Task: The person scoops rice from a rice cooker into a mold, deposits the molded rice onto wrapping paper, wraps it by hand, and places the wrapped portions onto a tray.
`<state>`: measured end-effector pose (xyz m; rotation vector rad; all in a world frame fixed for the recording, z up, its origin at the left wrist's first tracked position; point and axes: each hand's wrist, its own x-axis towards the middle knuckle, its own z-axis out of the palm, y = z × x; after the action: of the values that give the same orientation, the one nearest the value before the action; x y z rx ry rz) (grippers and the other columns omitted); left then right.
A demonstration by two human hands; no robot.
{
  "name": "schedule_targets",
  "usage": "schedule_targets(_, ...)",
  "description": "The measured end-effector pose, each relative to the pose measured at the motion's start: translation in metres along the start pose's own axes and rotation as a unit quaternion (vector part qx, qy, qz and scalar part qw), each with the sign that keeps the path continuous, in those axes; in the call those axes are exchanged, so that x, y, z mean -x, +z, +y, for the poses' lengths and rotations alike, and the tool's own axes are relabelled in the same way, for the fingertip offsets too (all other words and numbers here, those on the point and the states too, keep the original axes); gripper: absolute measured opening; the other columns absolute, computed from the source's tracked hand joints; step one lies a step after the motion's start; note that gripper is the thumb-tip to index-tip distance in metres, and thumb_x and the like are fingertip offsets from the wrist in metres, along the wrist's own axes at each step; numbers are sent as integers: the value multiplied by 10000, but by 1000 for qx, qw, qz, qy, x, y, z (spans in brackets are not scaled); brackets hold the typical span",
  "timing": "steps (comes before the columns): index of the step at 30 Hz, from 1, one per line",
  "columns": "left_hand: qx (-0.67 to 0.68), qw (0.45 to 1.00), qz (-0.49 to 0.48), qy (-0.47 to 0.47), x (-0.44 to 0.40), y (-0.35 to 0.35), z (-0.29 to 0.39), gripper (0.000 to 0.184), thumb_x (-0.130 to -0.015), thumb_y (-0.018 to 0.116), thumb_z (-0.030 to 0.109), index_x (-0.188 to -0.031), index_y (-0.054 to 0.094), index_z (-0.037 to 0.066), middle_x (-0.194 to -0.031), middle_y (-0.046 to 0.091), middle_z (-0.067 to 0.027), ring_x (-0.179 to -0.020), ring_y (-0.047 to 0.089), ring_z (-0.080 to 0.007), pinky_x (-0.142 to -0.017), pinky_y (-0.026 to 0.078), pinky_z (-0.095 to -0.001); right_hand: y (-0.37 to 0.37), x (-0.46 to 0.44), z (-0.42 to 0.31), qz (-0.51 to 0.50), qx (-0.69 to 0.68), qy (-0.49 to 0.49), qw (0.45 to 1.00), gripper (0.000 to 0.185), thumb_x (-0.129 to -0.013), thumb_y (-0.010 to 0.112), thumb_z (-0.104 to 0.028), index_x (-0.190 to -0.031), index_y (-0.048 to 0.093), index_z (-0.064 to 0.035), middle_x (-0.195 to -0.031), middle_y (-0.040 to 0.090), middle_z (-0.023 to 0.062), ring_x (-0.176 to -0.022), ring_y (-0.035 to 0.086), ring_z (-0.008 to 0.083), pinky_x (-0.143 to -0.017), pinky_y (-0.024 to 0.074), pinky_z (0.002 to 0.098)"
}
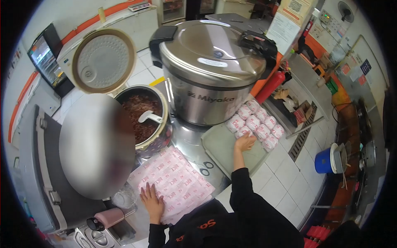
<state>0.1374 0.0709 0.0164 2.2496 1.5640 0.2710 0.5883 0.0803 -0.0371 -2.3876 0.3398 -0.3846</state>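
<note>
My left hand (152,203) lies with spread fingers on a stack of pink-and-white printed wrapping paper (178,182). My right hand (245,142) reaches over a grey-green tray (221,146), its fingers closed around the near side of a paper-wrapped parcel (242,132). Several similar wrapped parcels (262,131) sit in rows at the tray's far end; their contents are hidden. Left of the tray, an open rice cooker (167,136) holds reddish-brown rice (138,105), with a white rice paddle (149,117) resting in it.
A large steel rice cooker (206,91) with its lid down stands behind the tray. The smaller cooker's raised lid (105,62) tilts back. A grey insulated box (45,173) is at left, partly behind a blurred oval. Near it lies a pink bottle (109,218). A blue bucket (324,161) stands at right.
</note>
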Motion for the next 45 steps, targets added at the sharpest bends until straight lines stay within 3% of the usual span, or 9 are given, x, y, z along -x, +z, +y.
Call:
schedule_targets(4, -34, 999, 11, 10, 3, 3, -6, 631, -739, 543, 342, -1305, 358, 135, -1401, 242, -112, -1277, 179, -378, -1030, 105, -529, -21, 9, 1, -11, -74, -24, 997, 370, -815, 557, -327, -1004, 448, -28, -989, 504, 138, -1006, 445, 318, -853, 336, 443)
schedule_targets(8, 25, 995, 96, 23, 12, 13, -13, 462, -717, 596, 255, -1125, 481, 73, -1233, 391, -170, -1177, 318, -368, -980, 215, -504, -119, 113, -85, -151, -390, -415, 808, 329, -807, 555, -211, -1076, 457, -48, -1058, 493, 103, -1007, 435, 317, -926, 264, 411)
schedule_targets(14, 24, 992, 87, 84, 8, 1, -4, 371, -723, 597, 226, -1038, 506, 52, -1100, 447, -158, -1047, 410, -328, -890, 307, -450, -169, 205, -262, -342, -60, -769, 536, 285, -745, 545, -149, -1020, 543, -70, -961, 611, 93, -1008, 509, 264, -882, 304, 396)
schedule_targets(20, 30, 990, 137, 4, 14, -24, -24, 411, -693, 616, 206, -1067, 510, 75, -1135, 451, -180, -1071, 396, -366, -884, 314, -476, -107, 250, -311, -336, 249, -832, 364, 226, -643, 637, -100, -868, 645, -78, -853, 650, 95, -790, 625, 263, -739, 445, 385)
schedule_targets(25, -9, 935, 281, -215, 2, -57, -56, 599, -631, 683, 243, -1174, 462, 120, -1247, 318, -244, -1161, 295, -433, -966, 247, -521, -113, 251, -347, -196, -70, -937, 282, 55, -587, 626, -102, -641, 631, -92, -696, 596, 84, -657, 621, 226, -521, 481, 350)
schedule_targets(34, 61, 925, 223, -301, -16, -56, -83, 663, -558, 736, 286, -1136, 458, 116, -1228, 317, -250, -1111, 349, -444, -908, 325, -498, -81, 306, -340, 21, -26, -999, -21, 146, -666, 568, -209, -554, 622, -132, -544, 584, 23, -548, 579, 171, -433, 362, 293)
schedule_targets(39, 88, 919, 250, -293, -11, -57, -95, 640, -595, 705, 261, -1140, 441, 54, -1176, 401, -234, -1072, 423, -405, -878, 365, -483, -78, 328, -349, -165, 45, -985, 32, 99, -627, 602, -179, -580, 623, -95, -619, 614, 80, -596, 613, 208, -474, 434, 337)
schedule_targets(42, 273, 877, 299, -257, -3, -56, -96, 612, -645, 655, 230, -1169, 419, 19, -1172, 452, -192, -1098, 441, -348, -903, 368, -450, -76, 321, -365, -224, 121, -962, 102, 67, -604, 634, -156, -648, 648, -107, -670, 636, 86, -648, 627, 240, -539, 482, 366)
schedule_targets(45, 854, 421, 232, -198, -6, -55, -72, 607, -719, 496, 301, -1251, 393, 28, -1201, 484, -130, -1105, 469, -288, -940, 369, -410, -86, 313, -364, -245, 148, -949, 129, 114, -574, 658, -139, -673, 645, -84, -693, 637, 99, -680, 629, 253, -597, 499, 364)
